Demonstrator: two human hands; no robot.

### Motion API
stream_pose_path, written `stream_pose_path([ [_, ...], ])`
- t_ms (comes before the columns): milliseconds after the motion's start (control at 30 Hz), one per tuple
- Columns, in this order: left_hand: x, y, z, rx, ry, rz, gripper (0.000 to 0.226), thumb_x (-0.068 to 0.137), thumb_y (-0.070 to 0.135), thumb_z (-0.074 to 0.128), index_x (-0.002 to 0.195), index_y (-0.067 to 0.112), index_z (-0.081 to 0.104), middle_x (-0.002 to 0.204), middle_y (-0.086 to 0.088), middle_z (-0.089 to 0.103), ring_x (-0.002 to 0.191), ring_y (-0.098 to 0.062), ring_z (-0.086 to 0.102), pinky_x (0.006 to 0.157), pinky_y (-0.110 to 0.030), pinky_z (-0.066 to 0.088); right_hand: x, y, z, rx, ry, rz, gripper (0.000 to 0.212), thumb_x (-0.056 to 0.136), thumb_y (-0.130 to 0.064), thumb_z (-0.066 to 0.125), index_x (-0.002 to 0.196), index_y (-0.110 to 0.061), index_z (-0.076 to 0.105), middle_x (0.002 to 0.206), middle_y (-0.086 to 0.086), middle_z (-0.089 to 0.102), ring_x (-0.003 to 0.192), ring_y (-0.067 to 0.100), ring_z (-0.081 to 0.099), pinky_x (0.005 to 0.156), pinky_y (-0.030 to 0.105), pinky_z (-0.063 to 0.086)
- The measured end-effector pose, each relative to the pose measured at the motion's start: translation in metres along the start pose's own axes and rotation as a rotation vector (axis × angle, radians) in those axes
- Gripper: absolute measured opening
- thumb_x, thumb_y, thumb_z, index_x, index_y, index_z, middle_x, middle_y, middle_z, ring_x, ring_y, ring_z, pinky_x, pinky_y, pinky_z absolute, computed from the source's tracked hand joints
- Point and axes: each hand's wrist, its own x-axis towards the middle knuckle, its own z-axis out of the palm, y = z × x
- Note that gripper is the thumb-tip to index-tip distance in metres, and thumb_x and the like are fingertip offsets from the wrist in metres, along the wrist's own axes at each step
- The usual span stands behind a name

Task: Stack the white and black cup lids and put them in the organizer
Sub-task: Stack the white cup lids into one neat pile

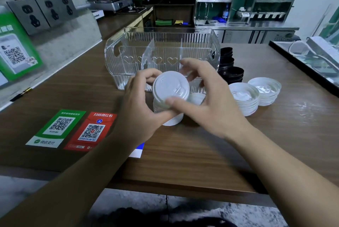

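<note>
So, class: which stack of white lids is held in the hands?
The tilted white lid stack, gripped by both hands; the other two stacks sit untouched on the table.

I see the organizer (163, 58) at the back of the counter (183, 153). Right of it lie lid stacks (244, 99). Just before it, both my hands (139, 105) hold a stack (169, 96). Stickers (73, 129) lie to the left.
</note>
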Motion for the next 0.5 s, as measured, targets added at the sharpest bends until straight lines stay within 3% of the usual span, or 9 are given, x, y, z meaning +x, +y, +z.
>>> stream_pose_path([
  [67, -0.001, -0.002, 0.001, 0.017, 0.008, 0.004, 0.077, 0.075, 0.024, 0.104, 0.136, 0.01, 0.059, 0.128, 0.008, 0.062, 0.119, -0.029, 0.064, 0.101, -0.058, 0.055, -0.003, -0.001, 0.003, -0.081, -0.026, -0.047, 0.077, 0.082, -0.047, 0.095, 0.145, -0.02, 0.059, 0.131, -0.007, 0.063, 0.123, 0.015, 0.061, 0.109, 0.039, 0.048],
  [167, -0.001, -0.002, 0.002, 0.007, -0.011, -0.04, 0.078, 0.074, 0.03, 0.1, 0.137, 0.015, 0.057, 0.129, 0.009, 0.062, 0.123, -0.027, 0.063, 0.103, -0.055, 0.055, -0.003, 0.002, 0.006, -0.081, -0.002, -0.031, 0.068, 0.083, -0.047, 0.095, 0.138, -0.021, 0.064, 0.129, -0.011, 0.066, 0.123, 0.01, 0.063, 0.108, 0.041, 0.05],
  [333, -0.002, -0.002, 0.003, -0.067, -0.158, -0.187, 0.102, 0.068, 0.043, 0.111, 0.15, 0.03, 0.051, 0.145, 0.016, 0.064, 0.139, -0.013, 0.064, 0.115, -0.042, 0.054, -0.001, 0.013, 0.006, -0.082, 0.006, 0.034, 0.061, 0.09, -0.049, 0.089, 0.141, -0.023, 0.066, 0.134, -0.014, 0.072, 0.127, 0.007, 0.067, 0.111, 0.038, 0.052],
  [500, -0.005, -0.007, 0.002, -0.108, -0.284, -0.309, 0.113, 0.067, 0.05, 0.11, 0.158, 0.043, 0.044, 0.149, 0.021, 0.066, 0.14, -0.007, 0.066, 0.119, -0.046, 0.055, -0.004, 0.021, 0.007, -0.156, -0.036, 0.008, 0.058, 0.096, -0.046, 0.084, 0.146, -0.02, 0.069, 0.143, -0.01, 0.071, 0.133, 0.003, 0.063, 0.115, 0.033, 0.05],
])
